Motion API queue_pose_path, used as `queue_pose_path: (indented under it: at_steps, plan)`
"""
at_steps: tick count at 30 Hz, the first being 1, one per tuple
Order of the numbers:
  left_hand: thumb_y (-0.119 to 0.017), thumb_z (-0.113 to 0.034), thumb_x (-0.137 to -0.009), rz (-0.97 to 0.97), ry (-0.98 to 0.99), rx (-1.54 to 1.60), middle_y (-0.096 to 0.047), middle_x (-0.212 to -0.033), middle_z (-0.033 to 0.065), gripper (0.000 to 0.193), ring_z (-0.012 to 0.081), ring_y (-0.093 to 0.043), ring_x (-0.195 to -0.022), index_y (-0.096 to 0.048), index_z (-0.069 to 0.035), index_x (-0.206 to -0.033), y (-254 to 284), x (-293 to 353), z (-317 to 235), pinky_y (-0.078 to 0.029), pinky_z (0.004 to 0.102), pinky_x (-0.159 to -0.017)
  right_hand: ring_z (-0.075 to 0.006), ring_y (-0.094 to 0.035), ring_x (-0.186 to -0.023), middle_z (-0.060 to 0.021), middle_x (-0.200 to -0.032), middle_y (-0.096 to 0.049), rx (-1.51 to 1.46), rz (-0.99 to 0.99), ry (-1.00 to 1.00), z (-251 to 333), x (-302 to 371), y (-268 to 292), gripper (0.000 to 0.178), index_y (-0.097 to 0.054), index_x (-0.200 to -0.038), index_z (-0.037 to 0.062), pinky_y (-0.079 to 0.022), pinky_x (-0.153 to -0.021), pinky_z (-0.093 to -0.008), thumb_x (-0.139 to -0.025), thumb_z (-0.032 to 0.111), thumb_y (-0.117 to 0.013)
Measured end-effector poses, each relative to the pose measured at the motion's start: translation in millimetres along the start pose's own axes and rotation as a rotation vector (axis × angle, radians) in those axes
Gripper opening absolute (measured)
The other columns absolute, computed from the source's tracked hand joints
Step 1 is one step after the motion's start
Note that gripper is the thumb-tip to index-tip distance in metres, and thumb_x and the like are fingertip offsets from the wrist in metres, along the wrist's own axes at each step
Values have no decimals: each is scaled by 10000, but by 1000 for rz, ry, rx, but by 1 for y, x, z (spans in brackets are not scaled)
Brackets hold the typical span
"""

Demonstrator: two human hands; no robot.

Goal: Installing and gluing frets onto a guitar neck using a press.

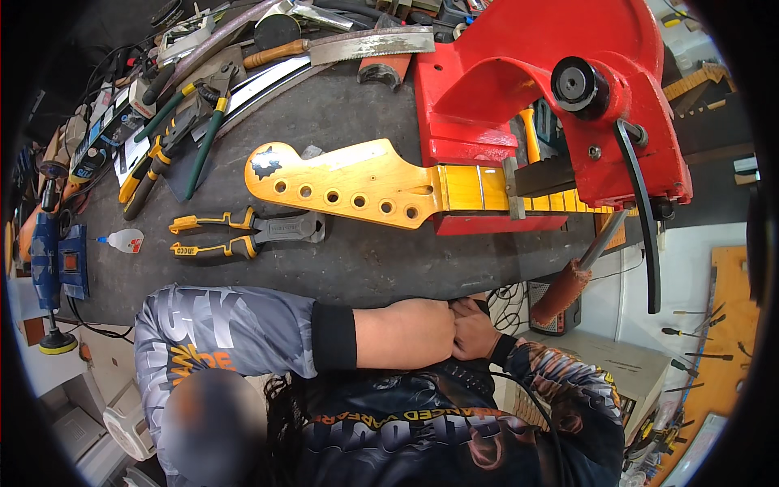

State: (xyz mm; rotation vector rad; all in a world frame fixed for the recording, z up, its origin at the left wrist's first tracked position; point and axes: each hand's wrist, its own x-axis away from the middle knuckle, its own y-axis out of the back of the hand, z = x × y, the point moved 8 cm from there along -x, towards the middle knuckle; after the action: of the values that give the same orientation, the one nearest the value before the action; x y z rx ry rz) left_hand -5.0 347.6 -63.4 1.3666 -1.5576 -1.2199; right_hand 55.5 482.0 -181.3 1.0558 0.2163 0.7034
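Note:
My left forearm runs to the right across the front of my body, and my left hand (445, 334) is mostly hidden where the arms meet. Against its end rests my right hand (477, 329), with curled fingers; what they close on is hidden. Both hands are below the bench's near edge, apart from the tools. Beyond them lies a guitar neck (349, 183), its maple headstock pointing left with a row of peg holes and a dark decal. Its fretted part passes under a red vise-like machine (479, 105), beside a small metal block (514, 188).
End-cutting pliers (284, 228) with yellow-grey handles lie below the headstock. A small bottle (127, 240) stands farther left, near a blue tool (49, 260). More pliers (213, 122) and a wooden-handled saw (369, 45) crowd the back. A wrapped lever (560, 290) juts toward me.

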Motion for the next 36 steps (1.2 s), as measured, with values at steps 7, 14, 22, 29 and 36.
queue_pose_path:
  at_steps: [7, 14, 22, 29, 36]
  plan:
    - [-742, -208, -905, -16, 5, 20, -828, -900, 136, 190, 347, -799, -914, -885, -82, -897, -2, 0, 1, -623, 447, -797, -382, -603, -1368, -152, -1380, -697, -16, -1, 2, 0, 1, -1, 446, -782, -1258, 39, -374, -1280, -567, -874, 265, -764]
    - [-707, -210, -928, 35, -15, -3, -807, -928, 126, 211, 297, -783, -905, -847, -56, -896, -5, 0, -1, -565, 423, -843, -387, -591, -1406, -153, -1419, -692, -12, 16, -3, -1, 1, -3, 460, -781, -1273, 39, -366, -1292, -573, -870, 261, -771]
    - [-731, -207, -911, -61, -26, 12, -829, -900, 138, 192, 344, -798, -903, -876, -90, -862, 2, 0, 0, -625, 434, -809, -394, -609, -1330, -148, -1347, -699, 22, -29, 36, 3, 1, 4, 345, -779, -1177, 64, -420, -1221, -549, -888, 250, -757]
    - [-717, -176, -934, -74, -225, 141, -728, -967, 80, 171, 254, -752, -947, -747, -40, -1033, 56, -17, -11, -578, 387, -797, -381, -669, -1233, -158, -1267, -722, 38, -485, -230, -14, 21, 31, 263, -773, -1167, 70, -497, -1123, -494, -917, 143, -734]
    - [-787, 8, -795, -1143, -20, -280, -738, -1153, 133, 365, 304, -736, -928, -727, -85, -1142, 224, 71, -12, -609, 451, -753, -185, -699, -1051, -79, -1113, -712, -752, -1261, -511, -34, 116, 124, 205, -689, -1300, -13, -561, -962, -369, -1139, 56, -584]
